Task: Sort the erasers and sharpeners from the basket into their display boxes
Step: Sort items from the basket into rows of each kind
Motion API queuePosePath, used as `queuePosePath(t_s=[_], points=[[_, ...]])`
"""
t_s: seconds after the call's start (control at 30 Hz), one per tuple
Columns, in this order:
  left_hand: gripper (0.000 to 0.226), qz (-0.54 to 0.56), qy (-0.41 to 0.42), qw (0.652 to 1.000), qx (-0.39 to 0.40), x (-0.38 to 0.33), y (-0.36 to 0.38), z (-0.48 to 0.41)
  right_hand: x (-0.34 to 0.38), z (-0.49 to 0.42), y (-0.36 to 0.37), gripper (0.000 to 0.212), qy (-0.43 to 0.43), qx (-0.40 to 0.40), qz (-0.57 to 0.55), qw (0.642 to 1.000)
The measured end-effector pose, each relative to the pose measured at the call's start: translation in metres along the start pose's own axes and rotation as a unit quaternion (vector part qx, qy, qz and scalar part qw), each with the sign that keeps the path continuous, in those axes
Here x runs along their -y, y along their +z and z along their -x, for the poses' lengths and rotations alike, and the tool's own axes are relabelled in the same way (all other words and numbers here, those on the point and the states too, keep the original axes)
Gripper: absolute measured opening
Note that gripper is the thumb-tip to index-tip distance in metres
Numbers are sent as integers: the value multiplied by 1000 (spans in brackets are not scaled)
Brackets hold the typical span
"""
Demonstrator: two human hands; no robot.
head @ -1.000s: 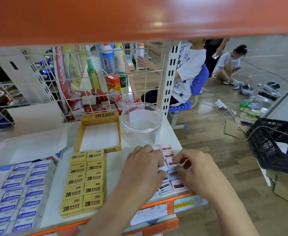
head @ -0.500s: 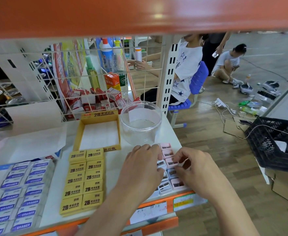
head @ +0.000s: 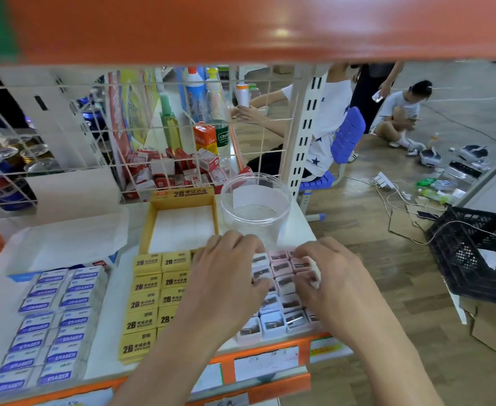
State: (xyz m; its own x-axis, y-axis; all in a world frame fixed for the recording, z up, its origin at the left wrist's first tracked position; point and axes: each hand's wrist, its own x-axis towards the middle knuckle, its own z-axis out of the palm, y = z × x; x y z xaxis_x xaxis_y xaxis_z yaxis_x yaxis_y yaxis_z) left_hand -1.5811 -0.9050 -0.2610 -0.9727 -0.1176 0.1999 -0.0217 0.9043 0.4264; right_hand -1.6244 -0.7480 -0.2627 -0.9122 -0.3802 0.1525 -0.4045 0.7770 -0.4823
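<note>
Several small pink and white sharpeners (head: 280, 266) lie in tight rows at the right front of the white shelf (head: 117, 341). My left hand (head: 226, 276) lies over their left side, with bent fingertips touching the white ones. My right hand (head: 328, 284) comes in from the right, and its fingers and thumb pinch a sharpener at the block's right edge. Yellow 2B erasers (head: 145, 307) lie in two columns left of my left hand. Blue-labelled erasers (head: 53, 320) fill a box further left. A yellow display box (head: 153, 227) stands behind the 2B erasers. No eraser is in it.
A clear round jar (head: 255, 206) stands just behind the sharpeners. A wire grid (head: 65, 159) backs the shelf, with cans and cartons beyond it. A black basket (head: 475, 259) sits on the floor to the right. People sit further back, among cables.
Both hands have stayed on the sharpeners. The right fingers have shifted slightly along the block's right edge. The view has tilted a little lower.
</note>
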Motion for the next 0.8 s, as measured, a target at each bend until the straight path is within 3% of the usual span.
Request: queuePosePath(t_s=[0.1, 0.23, 0.33, 0.47, 0.6, 0.7, 0.8], points=[[44, -38, -32, 998, -34, 24, -20, 11, 26, -8, 12, 33, -49, 14, 8, 999], [35, -55, -92, 991, -86, 65, -54, 35, 76, -23, 31, 29, -139, 37, -7, 990], [24, -73, -145, 977, -139, 106, -85, 61, 129, -30, 48, 35, -223, 80, -17, 971], [30, -80, -212, 953, -200, 163, -134, 109, 210, -32, 73, 37, -310, 150, -26, 938], [35, -110, -294, 929, -194, 210, -177, 156, 286, -36, 102, 29, -386, 175, -31, 905], [14, -103, -344, 913, -196, 243, -203, 180, 335, -41, 130, 24, -406, 178, -46, 895], [10, -99, -370, 912, -147, 277, -222, 190, 370, -50, 159, 20, -418, 185, -25, 889]])
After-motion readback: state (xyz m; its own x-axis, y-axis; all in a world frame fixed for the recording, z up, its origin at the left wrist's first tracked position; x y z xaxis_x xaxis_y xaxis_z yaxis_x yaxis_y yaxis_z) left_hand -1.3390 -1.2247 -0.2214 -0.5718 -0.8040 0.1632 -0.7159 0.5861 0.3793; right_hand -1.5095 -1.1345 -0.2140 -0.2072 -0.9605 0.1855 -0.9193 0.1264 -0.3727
